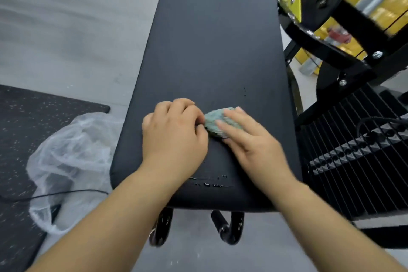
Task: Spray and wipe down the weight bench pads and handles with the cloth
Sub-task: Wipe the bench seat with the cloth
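- Looks like the wiping step to me: the teal cloth [215, 121] sits bunched on the near half of the black pad [216, 40], between both hands.
- Left hand [174, 134] is curled, pinching the cloth's left edge. Right hand [254, 146] lies flat on top, fingers straight.
- The pad's long axis runs straight away from the person; the cloth wad lies a bit diagonal.
- Next move, I'd guess: drag it back over the droplets [209, 182] by the near edge.

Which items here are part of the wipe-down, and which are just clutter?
In use: bench pad, green cloth, spray droplets, left hand, right hand.
Lying about: plastic bag, rubber mat, yellow machine frame.
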The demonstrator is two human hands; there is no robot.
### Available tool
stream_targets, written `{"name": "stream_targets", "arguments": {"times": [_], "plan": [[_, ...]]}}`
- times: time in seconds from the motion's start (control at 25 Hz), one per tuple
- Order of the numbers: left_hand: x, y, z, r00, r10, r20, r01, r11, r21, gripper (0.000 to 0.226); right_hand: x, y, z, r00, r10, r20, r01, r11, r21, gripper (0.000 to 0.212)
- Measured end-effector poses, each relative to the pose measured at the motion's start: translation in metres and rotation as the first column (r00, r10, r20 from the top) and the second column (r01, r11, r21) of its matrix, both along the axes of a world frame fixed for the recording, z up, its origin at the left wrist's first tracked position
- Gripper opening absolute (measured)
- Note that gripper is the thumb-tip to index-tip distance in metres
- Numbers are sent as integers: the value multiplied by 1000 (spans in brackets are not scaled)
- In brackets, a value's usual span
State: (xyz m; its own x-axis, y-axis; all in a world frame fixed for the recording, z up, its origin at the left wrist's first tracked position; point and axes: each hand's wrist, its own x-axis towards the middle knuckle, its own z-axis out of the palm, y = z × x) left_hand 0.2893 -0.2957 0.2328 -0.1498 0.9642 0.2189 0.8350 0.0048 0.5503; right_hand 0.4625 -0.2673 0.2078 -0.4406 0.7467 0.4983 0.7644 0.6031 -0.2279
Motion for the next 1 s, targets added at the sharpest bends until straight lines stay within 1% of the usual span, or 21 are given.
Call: {"name": "stream_targets", "arguments": {"times": [0.04,0.08,0.16,0.2,0.28,0.32,0.4,0.44,0.48,0.52,0.56,0.6,0.68,0.72,0.76,0.8,0.84,0.88,0.92,1.0], "plan": [[-2,-2,-4,998,-32,-59,34,999,36,22,17,11,3,999,-35,-14,35,999,5,30],[-3,-5,-8,992,-53,-118,63,995,82,24,30,24,7,990,-128,-54,127,992,-22,28],[-2,-9,-17,977,-71,-202,93,991,97,24,39,55,15,937,-330,-117,319,942,-106,31],[-3,-8,-19,971,-62,-231,89,990,112,25,32,72,21,917,-381,-115,367,922,-124,32],[-2,-9,-17,968,-86,-234,111,989,95,32,-1,81,27,909,-411,-63,404,909,-98,34],[-4,-8,-14,972,-107,-207,126,989,80,40,-19,75,27,923,-380,-61,374,923,-93,35],[-15,-6,-15,980,-132,-149,148,984,102,51,-34,47,19,979,-197,-42,195,979,-54,33],[-21,-6,-15,983,-148,-110,162,979,122,48,-29,29,15,995,-93,-30,91,994,-60,31],[-26,-5,-13,984,-165,-67,173,976,136,41,-15,17,12,1000,-10,-11,9,997,-75,29],[-29,-6,-13,983,-180,-23,181,973,144,34,4,16,13,999,33,0,-33,996,-81,27],[-32,-7,-12,981,-195,15,191,971,146,31,24,25,18,1000,-14,-14,12,995,-97,26],[-35,-9,-12,977,-209,50,199,969,148,31,39,39,23,989,-139,-43,132,982,-133,26],[-37,-11,-9,971,-216,103,198,967,162,31,44,80,29,916,-397,-64,379,906,-189,31],[-37,-11,-8,970,-216,112,197,967,161,31,28,96,31,886,-461,-48,448,878,-167,33],[-35,-11,-7,969,-212,124,192,969,158,31,2,102,33,883,-469,-36,460,877,-139,35],[-32,-11,-5,970,-201,135,180,972,151,31,-25,99,33,902,-431,-42,423,898,-123,37],[-31,-10,-4,971,-182,154,159,976,150,32,-47,90,29,936,-347,-54,340,934,-108,37],[-30,-8,-3,971,-157,183,129,980,153,31,-58,75,25,973,-229,-40,224,970,-91,37],[-29,-6,-2,967,-135,216,103,982,157,31,-56,59,22,996,-87,-17,85,991,-104,35],[-28,-3,-1,961,-111,252,73,985,155,30,-26,35,22,984,161,72,-150,979,-139,31]]}}
